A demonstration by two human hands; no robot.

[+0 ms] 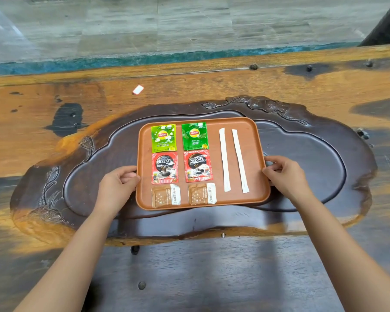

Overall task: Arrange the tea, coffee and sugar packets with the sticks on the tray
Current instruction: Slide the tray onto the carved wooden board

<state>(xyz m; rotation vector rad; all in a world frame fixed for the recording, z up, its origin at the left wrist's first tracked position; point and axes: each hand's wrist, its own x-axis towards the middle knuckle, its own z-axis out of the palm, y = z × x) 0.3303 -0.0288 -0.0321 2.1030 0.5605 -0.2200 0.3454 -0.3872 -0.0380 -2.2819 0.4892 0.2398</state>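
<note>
Head view shows us gripping the brown tray at both side rims: our left hand is curled closed over its left edge, our right hand likewise over its right edge. On the tray lie two green tea packets at the far end, two red coffee packets below them, two sugar packets nearest us, and two white sticks side by side at right. Tray sits in a dark carved wooden tea board.
</note>
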